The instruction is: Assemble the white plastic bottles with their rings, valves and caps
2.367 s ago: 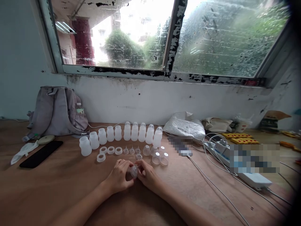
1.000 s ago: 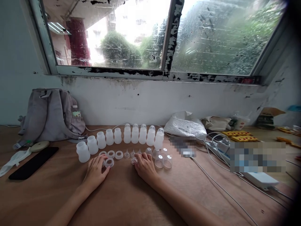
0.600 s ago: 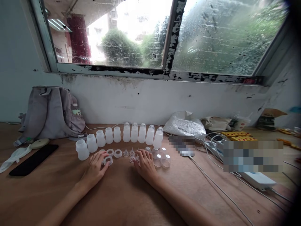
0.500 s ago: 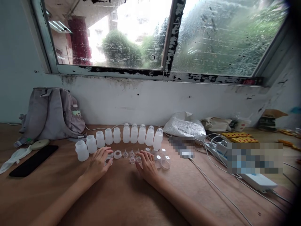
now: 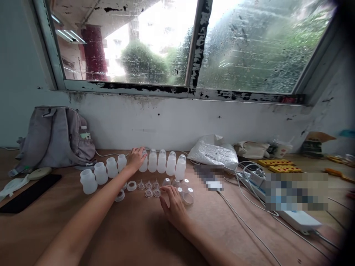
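My left hand (image 5: 137,159) reaches to the back row, its fingers slightly bent and apart beside the leftmost capped baby bottle (image 5: 143,164). It covers the spot between open and capped bottles; whether it touches one I cannot tell. Several open, frosted baby bottles (image 5: 88,181) curve away to the left. My right hand (image 5: 175,207) rests low over the table, fingers apart, nothing visible in it. Just beyond its fingertips stand clear silicone nipples (image 5: 148,193). Clear domed caps (image 5: 188,197) stand to its right. White screw rings (image 5: 132,186) lie near my left forearm.
A grey backpack (image 5: 52,136) leans on the wall at left, with a black flat slab (image 5: 30,194) before it. At right are a silvery bag (image 5: 213,151), a white power strip (image 5: 299,218), loose cables and yellow blocks (image 5: 285,168).
My left hand has moved from the screw rings forward and right to the bottle row. My right hand has barely moved. The view has shifted slightly.
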A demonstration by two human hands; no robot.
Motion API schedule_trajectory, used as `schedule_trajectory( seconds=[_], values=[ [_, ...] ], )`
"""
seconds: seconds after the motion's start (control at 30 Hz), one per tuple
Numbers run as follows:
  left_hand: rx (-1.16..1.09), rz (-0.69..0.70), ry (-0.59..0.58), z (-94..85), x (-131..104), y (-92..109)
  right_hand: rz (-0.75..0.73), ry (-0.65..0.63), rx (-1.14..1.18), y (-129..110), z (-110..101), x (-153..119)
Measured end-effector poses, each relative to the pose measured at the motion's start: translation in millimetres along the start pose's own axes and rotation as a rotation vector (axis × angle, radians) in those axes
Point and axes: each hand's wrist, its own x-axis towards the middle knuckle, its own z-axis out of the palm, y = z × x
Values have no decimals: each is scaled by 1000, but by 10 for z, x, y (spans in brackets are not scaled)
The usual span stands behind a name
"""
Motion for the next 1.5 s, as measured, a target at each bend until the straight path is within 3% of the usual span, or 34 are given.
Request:
schedule_trajectory(
  seconds=[0.1,0.2,0.3,0.37,0.5,0.6,0.7,1.0,1.27,1.37,1.5],
  values=[
    [-28,-21,41,-111,-123,83,-34,-16,43,-47,-22,-22],
    [-80,-41,137,-368,-336,177,-47,-1,52,-60,-39,-17],
    [-310,-32,318,-634,-682,294,-37,17,63,-56,-52,0],
    [-456,-44,342,-733,-961,376,-37,29,71,-51,-53,6],
    [-634,-88,213,-714,-1407,491,-33,40,83,-40,-39,1],
    [-665,-99,186,-634,-1535,502,-19,36,95,-33,-32,-6],
    [-695,-128,102,-574,-1564,485,-5,23,118,-29,-32,-5],
    [-822,-235,-295,-446,-1592,566,41,9,216,-58,-70,27],
    [-820,-49,-360,-681,-1553,609,86,-135,557,-207,-316,92],
    [-864,-124,-520,-773,-1532,616,209,-208,647,-243,-336,135],
    [-1071,-273,-671,-779,-1471,591,384,-179,813,-243,-334,201]
  ],
)
